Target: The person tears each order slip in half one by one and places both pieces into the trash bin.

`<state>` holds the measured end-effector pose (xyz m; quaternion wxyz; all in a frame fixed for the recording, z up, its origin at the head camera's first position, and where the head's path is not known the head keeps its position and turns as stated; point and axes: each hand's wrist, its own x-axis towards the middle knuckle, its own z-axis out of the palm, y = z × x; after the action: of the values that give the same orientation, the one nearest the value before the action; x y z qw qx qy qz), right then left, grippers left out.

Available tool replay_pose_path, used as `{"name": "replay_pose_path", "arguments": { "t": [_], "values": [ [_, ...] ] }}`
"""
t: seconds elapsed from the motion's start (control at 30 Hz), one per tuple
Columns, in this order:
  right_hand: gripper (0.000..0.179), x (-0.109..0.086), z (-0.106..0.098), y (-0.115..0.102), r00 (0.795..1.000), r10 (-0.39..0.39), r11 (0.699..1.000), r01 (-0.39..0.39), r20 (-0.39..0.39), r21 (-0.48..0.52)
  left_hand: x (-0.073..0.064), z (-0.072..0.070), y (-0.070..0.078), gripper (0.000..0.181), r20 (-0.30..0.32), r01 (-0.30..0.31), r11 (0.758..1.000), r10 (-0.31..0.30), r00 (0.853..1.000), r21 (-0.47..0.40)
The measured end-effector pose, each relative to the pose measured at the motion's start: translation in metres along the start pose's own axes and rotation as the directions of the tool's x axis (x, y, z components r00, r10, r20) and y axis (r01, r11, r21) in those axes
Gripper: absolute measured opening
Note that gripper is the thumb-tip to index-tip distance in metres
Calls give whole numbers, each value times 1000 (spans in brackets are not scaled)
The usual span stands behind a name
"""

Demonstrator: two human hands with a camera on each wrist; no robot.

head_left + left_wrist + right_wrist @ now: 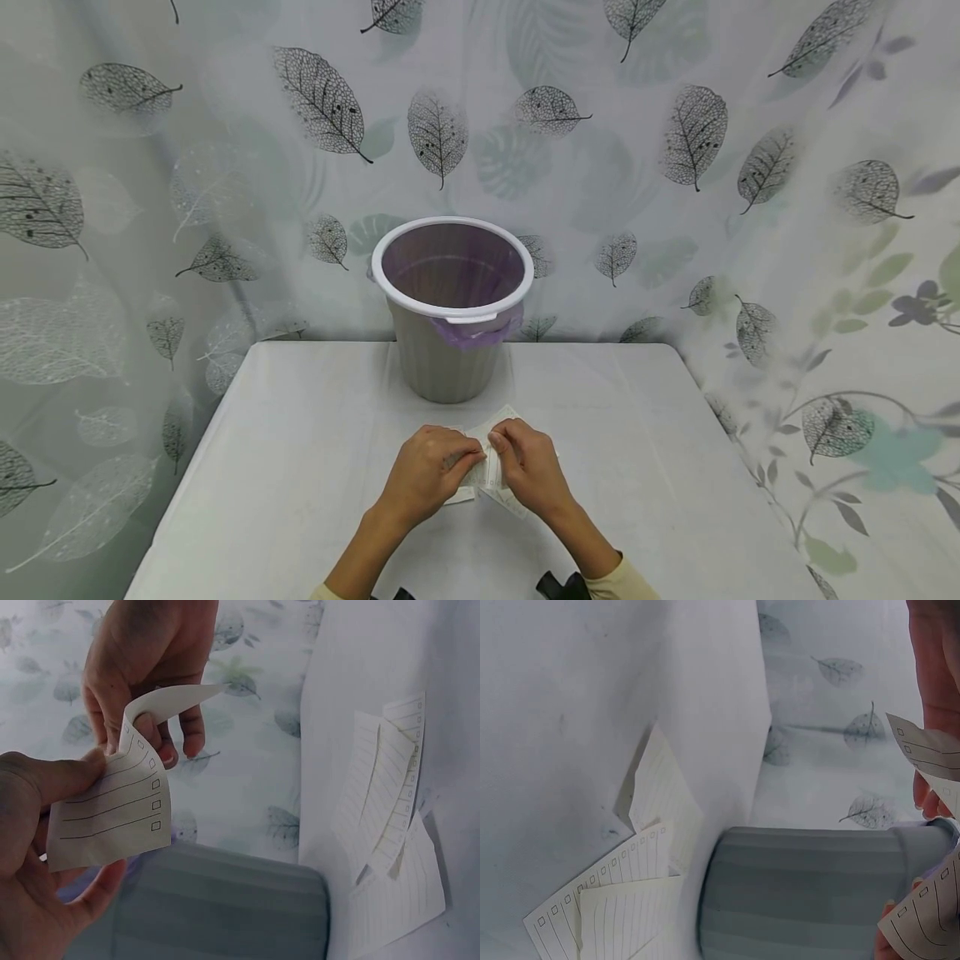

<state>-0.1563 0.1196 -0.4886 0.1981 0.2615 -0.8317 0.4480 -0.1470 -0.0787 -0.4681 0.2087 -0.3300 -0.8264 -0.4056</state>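
Observation:
In the head view my left hand (431,467) and right hand (531,468) are close together above the table. Between them is a lined checklist sheet (112,814) with small boxes down one edge. The left thumb and fingers pinch its lower part, while the right fingers grip near the top, where the sheet bends sharply and curls away. In the right wrist view the sheet shows as an upper and a lower portion, running off the frame edge. Several lined paper pieces (630,915) lie overlapping on the table beneath the hands, partly hidden by them in the head view.
A grey bin (446,358) with a white rim and a purple liner (480,333) stands at the table's back edge, beyond the hands. The table (637,467) has a white cover. Behind it hangs a leaf-patterned curtain (585,183).

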Motion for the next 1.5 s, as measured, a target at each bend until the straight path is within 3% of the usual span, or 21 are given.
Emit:
{"name": "replay_pose_path", "arguments": {
  "t": [1.5],
  "values": [
    [17,0,-3,7,1000,-5,1000,5,1,-17,1,2,1,10,-29,-25,999,24,999,-26]
  ]
}}
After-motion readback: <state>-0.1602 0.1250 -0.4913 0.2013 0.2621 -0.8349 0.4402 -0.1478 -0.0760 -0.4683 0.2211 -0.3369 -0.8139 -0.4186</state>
